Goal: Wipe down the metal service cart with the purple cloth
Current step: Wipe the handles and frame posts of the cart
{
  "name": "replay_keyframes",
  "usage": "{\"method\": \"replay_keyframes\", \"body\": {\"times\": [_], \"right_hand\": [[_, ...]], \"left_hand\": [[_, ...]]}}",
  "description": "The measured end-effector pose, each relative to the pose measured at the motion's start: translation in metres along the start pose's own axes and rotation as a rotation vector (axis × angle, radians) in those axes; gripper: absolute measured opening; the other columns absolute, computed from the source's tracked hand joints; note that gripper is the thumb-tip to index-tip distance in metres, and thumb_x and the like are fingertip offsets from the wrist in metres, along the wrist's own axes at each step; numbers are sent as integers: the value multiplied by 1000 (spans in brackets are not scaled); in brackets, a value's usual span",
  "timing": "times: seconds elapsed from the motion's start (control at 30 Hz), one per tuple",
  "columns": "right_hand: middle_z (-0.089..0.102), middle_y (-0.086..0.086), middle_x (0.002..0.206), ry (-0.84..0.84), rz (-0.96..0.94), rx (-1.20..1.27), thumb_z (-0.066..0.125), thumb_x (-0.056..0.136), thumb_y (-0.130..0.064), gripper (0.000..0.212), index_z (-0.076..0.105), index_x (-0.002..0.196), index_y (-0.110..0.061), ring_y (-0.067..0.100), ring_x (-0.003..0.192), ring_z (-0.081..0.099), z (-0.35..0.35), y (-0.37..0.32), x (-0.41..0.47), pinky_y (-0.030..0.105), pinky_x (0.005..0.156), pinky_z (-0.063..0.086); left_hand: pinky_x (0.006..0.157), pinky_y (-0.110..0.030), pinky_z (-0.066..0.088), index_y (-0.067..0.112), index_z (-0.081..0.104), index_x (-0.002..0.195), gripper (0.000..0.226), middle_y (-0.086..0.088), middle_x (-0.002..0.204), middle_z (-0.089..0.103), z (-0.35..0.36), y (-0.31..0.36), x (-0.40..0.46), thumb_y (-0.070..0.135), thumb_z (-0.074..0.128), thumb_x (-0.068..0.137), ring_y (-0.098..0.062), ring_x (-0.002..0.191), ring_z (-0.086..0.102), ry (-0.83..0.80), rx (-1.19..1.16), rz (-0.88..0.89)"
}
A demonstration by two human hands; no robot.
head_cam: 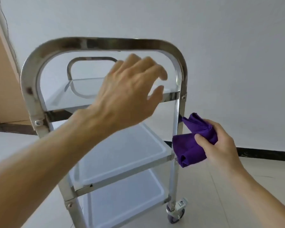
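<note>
Service cart (39,89) fills centre frame, three shelves stacked, tall axis running 12 to 6. Steel frame shiny, shelf trays pale; one caster (175,214) visible at 5 o'clock. Right hand (220,143) pinches the folded purple cloth (192,150), which sits against the near-right upright (176,122), at 3 o'clock of the cart. Right hand is nearer the work; next stroke likely runs along that post. Left hand (130,92), fingers spread and loose, hovers under the handle (105,43), touching nothing that I can tell.

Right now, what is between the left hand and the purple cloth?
In the head view, the cart's right upright post stands between the left hand and the purple cloth, which the right hand holds against it.
</note>
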State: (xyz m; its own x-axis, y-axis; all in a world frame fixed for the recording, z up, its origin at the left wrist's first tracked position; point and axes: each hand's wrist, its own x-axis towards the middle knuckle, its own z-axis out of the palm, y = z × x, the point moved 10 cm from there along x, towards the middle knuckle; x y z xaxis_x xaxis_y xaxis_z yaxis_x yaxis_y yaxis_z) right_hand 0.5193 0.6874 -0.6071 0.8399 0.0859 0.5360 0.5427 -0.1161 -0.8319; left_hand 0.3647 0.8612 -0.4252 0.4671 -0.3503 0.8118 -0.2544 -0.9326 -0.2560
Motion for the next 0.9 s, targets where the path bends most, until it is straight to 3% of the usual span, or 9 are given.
{"method": "replay_keyframes", "body": {"times": [0.13, 0.23, 0.33, 0.4, 0.53, 0.7, 0.83, 0.9], "right_hand": [[66, -19, 103, 150, 46, 35, 65, 88, -7, 43, 57, 116, -38, 0, 93, 64, -15, -2, 32, 32, 84, 56], [64, -17, 104, 150, 80, 39, 64, 87, -8, 43, 55, 118, -36, 9, 97, 64, -7, -3, 52, 33, 82, 56], [64, -15, 105, 118, 102, 32, 62, 86, -10, 43, 54, 121, -35, 12, 96, 64, 2, -5, 67, 28, 74, 54], [65, -14, 104, 89, 125, 36, 62, 86, -11, 42, 54, 118, -37, 11, 96, 65, 9, -6, 72, 25, 71, 52], [66, -13, 103, 18, 123, 61, 63, 86, -12, 40, 53, 116, -37, 12, 97, 66, 33, -12, 70, 32, 80, 58], [63, -18, 101, 58, -4, 160, 65, 91, -20, 43, 50, 130, -28, -1, 88, 64, 71, -48, 58, 22, 72, 56], [63, -19, 109, 26, -101, 193, 72, 87, -23, 52, 47, 133, -27, 1, 99, 62, 98, -66, 35, 21, 82, 55], [63, -9, 116, 12, -146, 184, 74, 85, -20, 57, 45, 134, -22, 6, 105, 60, 116, -74, 23, 16, 87, 50]], "left_hand": [[105, -43, 32, 21, 52, 133, 41, -1, 139, 51, 6, -16, 76, 37, 51, 95, -28, 131, 40, -35, 190, -7], [113, -47, 24, 21, 36, 146, 56, -6, 153, 37, 42, -33, 99, 45, 47, 97, -33, 140, 30, -247, 322, -76], [108, -50, 29, 24, 26, 150, 63, -9, 148, 43, 67, -61, 94, 55, 41, 98, -37, 132, 41, -421, 386, -182], [102, -47, 33, 26, 30, 147, 59, -9, 140, 51, 66, -70, 90, 59, 37, 98, -36, 123, 48, -396, 380, -200], [98, -45, 32, 29, 42, 139, 53, -7, 131, 58, 53, -74, 84, 61, 28, 99, -34, 115, 51, -259, 341, -216], [95, -48, 31, 29, 50, 130, 50, -7, 120, 64, 27, -85, 68, 58, 23, 99, -35, 108, 54, -135, 289, -246], [93, -51, 29, 24, 49, 117, 41, -5, 102, 66, 3, -107, 52, 48, 22, 98, -34, 94, 54, -69, 285, -374], [89, -50, 30, 19, 45, 109, 36, -4, 87, 64, -3, -114, 48, 45, 23, 98, -33, 83, 54, -67, 301, -400]]}}
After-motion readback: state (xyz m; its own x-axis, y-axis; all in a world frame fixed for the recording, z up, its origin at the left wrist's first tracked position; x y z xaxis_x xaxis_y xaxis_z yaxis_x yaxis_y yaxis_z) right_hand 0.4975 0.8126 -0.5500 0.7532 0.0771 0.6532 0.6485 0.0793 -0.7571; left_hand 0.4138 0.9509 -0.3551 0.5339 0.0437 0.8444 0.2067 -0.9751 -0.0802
